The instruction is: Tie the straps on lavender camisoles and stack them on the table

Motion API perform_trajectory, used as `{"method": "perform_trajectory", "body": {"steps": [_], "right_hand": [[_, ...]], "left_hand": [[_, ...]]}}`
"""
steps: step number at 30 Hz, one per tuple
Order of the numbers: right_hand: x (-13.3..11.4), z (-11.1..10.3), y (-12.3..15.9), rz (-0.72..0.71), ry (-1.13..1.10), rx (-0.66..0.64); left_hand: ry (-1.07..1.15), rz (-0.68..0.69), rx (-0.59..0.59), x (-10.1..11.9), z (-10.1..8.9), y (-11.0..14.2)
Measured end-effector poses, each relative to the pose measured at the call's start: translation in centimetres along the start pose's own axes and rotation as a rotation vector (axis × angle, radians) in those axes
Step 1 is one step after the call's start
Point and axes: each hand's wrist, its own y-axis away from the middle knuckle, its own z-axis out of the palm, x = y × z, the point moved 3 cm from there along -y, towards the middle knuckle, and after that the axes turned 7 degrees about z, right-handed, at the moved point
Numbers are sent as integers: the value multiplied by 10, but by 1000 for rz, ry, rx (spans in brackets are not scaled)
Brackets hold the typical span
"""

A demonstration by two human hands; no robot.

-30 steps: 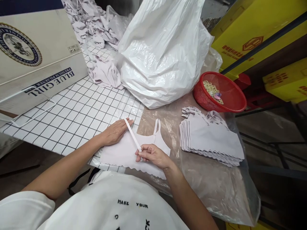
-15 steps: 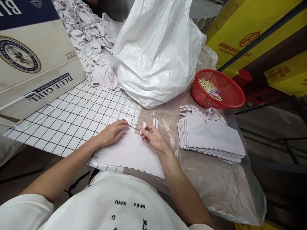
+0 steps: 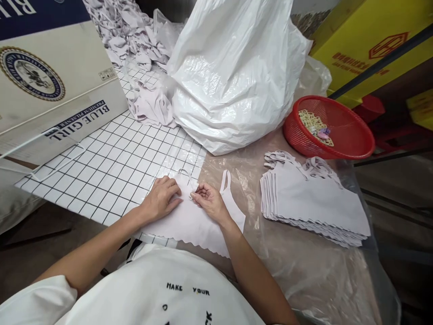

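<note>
Grid-covered bench (image 3: 101,153): the right hand (image 3: 210,201) is bringing a strap (image 3: 194,186) down to the pale garment (image 3: 198,225).

The garment is lying flat at lower centre of the frame; matching stacked garments (image 3: 318,198) are lying at right. Compared with half a second ago, the right hand is sitting lower and is leaving the second strap (image 3: 226,180) uncovered. The right fingers are pinching together on the first strap. The left hand (image 3: 160,198) is resting further back, its fingers curling over the cloth; whether they are gripping it cannot be told. Apparently, strap handling is continuing, now closer against the garment.
</note>
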Motion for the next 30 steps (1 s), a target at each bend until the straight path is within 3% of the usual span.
{"method": "perform_trajectory", "body": {"steps": [10,17,24,30], "right_hand": [[2,1,2,-53,6,53],[2,0,2,-37,63,-29],[-4,-2,3,-164,216,-37],[-7,-3,5,-190,171,-48]], "left_hand": [[302,-95,96,11,5,-13],[275,-56,46,14,-3,-16],[275,-49,37,16,-10,-17],[280,-31,-24,19,-15,-22]]}}
